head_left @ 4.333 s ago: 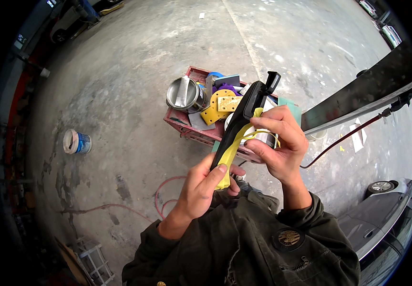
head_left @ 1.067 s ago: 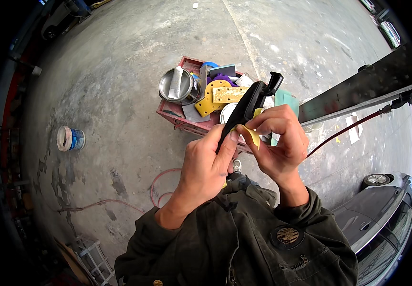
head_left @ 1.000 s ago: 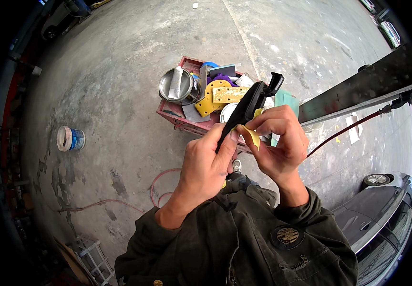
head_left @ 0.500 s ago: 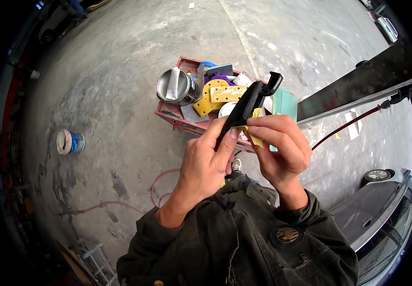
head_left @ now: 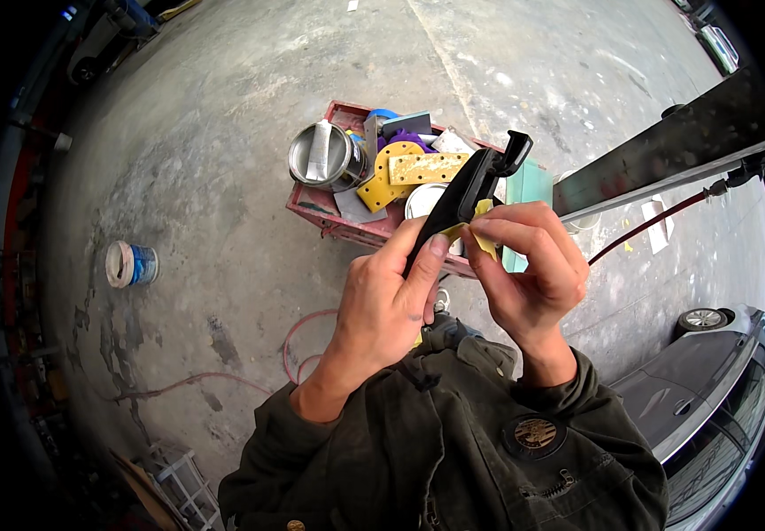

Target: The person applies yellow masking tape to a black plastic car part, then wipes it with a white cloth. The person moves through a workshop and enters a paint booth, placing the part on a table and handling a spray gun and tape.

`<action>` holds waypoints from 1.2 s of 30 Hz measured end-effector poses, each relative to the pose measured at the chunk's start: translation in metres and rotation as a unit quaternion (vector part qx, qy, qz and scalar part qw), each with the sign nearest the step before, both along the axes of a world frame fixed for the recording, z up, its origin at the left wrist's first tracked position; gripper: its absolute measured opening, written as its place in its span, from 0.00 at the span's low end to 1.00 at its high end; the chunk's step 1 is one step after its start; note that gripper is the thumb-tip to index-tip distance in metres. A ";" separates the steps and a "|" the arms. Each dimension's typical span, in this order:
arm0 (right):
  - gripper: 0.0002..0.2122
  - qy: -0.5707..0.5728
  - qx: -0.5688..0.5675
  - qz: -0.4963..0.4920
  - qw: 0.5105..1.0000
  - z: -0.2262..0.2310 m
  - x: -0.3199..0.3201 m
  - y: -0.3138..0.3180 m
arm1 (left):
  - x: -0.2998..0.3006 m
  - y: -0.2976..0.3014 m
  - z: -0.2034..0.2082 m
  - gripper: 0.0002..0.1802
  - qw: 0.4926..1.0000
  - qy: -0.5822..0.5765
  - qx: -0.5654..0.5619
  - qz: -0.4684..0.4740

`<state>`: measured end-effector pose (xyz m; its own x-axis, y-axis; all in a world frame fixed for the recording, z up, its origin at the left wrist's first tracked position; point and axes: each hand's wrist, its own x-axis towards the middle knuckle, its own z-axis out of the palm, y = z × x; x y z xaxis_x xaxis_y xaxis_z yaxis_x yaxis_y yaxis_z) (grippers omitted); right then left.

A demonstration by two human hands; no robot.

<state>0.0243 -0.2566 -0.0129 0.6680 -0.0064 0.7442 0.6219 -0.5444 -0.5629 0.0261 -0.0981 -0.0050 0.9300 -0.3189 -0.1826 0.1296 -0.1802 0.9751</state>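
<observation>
A long black plastic part (head_left: 463, 196), shaped like a car door handle with a hooked far end, slants up and away in front of my body. My left hand (head_left: 387, 292) is wrapped round its near end, with the thumb pressed along the top. Yellow masking tape (head_left: 486, 244) clings to the right side of the part, and a loose flap of it stands off. My right hand (head_left: 537, 270) pinches this tape between thumb and fingertips, close beside my left thumb. The underside of the part and some left fingers are hidden.
Beyond my hands stands a red cart (head_left: 316, 205) bearing an open can (head_left: 334, 159), yellow sanding pads (head_left: 427, 168) and other supplies. A white-and-blue bucket (head_left: 132, 265) sits on the floor at left. A dark post (head_left: 666, 155) and a grey car (head_left: 675, 389) are at right.
My right hand has shifted slightly right and up, and the tape in its fingers is folded differently. My left hand keeps its hold on the black part.
</observation>
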 end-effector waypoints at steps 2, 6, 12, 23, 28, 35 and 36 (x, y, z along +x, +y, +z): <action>0.11 0.000 0.001 0.003 1.000 0.000 0.000 0.000 | 0.000 0.000 0.001 0.17 1.000 0.016 -0.014 0.000; 0.11 -0.013 0.016 0.003 1.000 -0.005 0.002 0.000 | -0.002 0.000 -0.003 0.16 0.995 0.060 -0.079 0.007; 0.10 -0.002 0.010 0.021 1.000 -0.001 0.002 -0.001 | -0.003 0.000 -0.009 0.19 0.994 0.020 -0.104 -0.031; 0.11 -0.010 0.024 0.014 1.000 -0.002 0.002 -0.005 | -0.006 -0.001 -0.006 0.18 0.993 0.025 -0.103 -0.041; 0.11 -0.007 0.014 0.021 1.000 0.000 -0.006 -0.005 | -0.007 -0.002 -0.008 0.18 0.990 0.048 -0.129 -0.037; 0.11 -0.015 0.020 0.015 1.000 -0.003 0.000 -0.008 | -0.009 -0.001 -0.010 0.17 0.988 0.062 -0.128 -0.053; 0.10 -0.015 0.021 0.016 1.000 -0.003 0.000 -0.007 | -0.009 0.000 -0.011 0.18 0.989 0.064 -0.126 -0.052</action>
<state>0.0245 -0.2640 -0.0163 0.6456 -0.0166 0.7635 0.6562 -0.4995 -0.5657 0.0172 -0.0984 -0.0157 0.8641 -0.4627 -0.1978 0.2474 0.0483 0.9677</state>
